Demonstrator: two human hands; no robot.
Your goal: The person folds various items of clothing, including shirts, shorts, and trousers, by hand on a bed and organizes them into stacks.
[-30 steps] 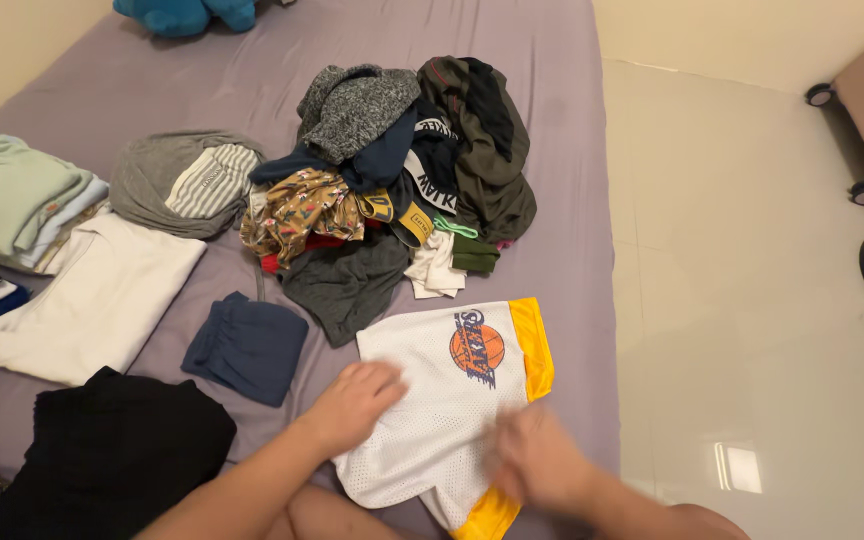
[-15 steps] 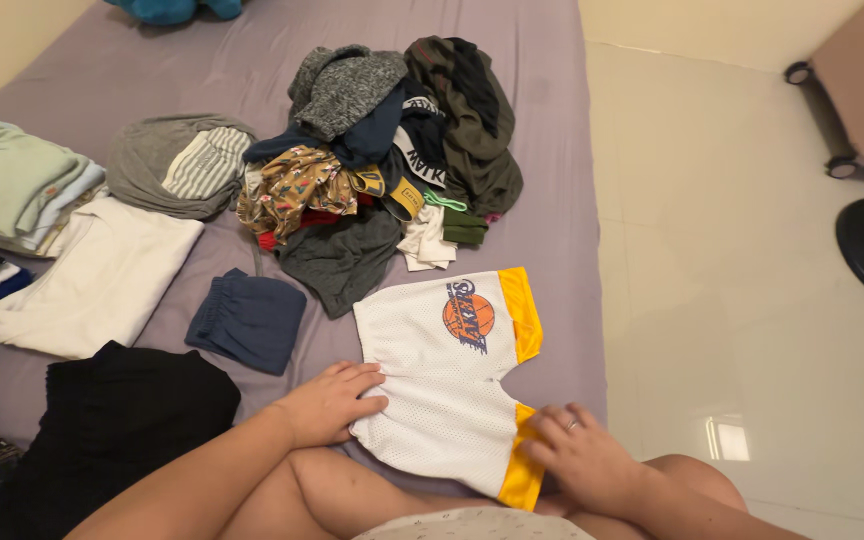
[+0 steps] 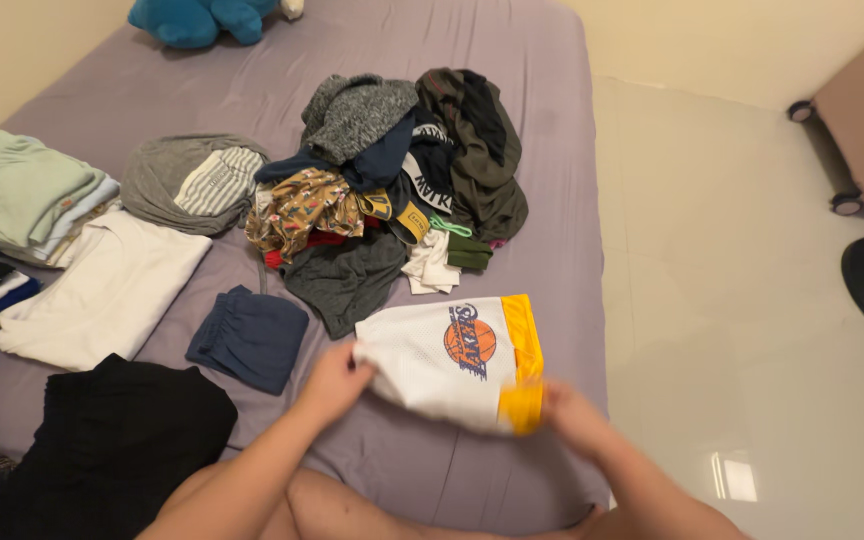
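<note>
Now, shorts (image 3: 432, 365): white mesh, yellow trim, folded double, near right of bed (image 3: 552, 180).
Handling: likely light, limp, slippery; hold at edges.
Left hand (image 3: 335, 378): pinching left edge.
Right hand (image 3: 570, 418): closed on yellow hem.

A bed covered with a smooth mauve sheet (image 3: 542, 120) carries everything. At its centre lies a loose heap of mixed unfolded clothes (image 3: 392, 190). Left of the heap rest a grey rounded garment bundle (image 3: 167, 185), a pale green folded stack (image 3: 22, 195), a folded white shirt (image 3: 102, 295), folded navy shorts (image 3: 249, 337) and a black folded garment (image 3: 117, 440). White mesh shorts with yellow trim (image 3: 452, 360) lie near the front edge, and a blue plush toy (image 3: 202, 18) sits at the far end
</note>
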